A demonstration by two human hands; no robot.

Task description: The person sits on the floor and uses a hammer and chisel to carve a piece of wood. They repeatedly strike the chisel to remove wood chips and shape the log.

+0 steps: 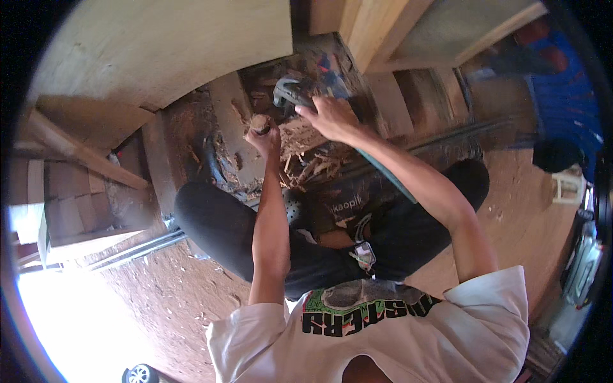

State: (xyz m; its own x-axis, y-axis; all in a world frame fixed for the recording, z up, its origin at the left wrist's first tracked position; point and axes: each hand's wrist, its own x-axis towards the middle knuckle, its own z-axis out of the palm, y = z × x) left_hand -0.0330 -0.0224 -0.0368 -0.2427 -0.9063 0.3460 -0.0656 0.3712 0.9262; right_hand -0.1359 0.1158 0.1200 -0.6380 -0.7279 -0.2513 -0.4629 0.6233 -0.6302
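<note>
Person is sitting on reddish dirt floor [172, 287], knees apart, both arms reaching toward upper centre of frame. Left hand [265, 137] is gripping a small pale chunk of wood [260, 121], fingers closed around it, just above centre. Right hand [332, 118] is resting on a grey-green power tool [290, 92], fingers curled over its body, just right of the chunk. Wood shavings [306, 163] are lying below both hands. Plywood sheet [166, 45] is filling upper left.

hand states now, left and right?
Left hand: closed around a small piece of wood.
Right hand: fingers curled on a dark power tool; firm grip cannot be told.
</note>
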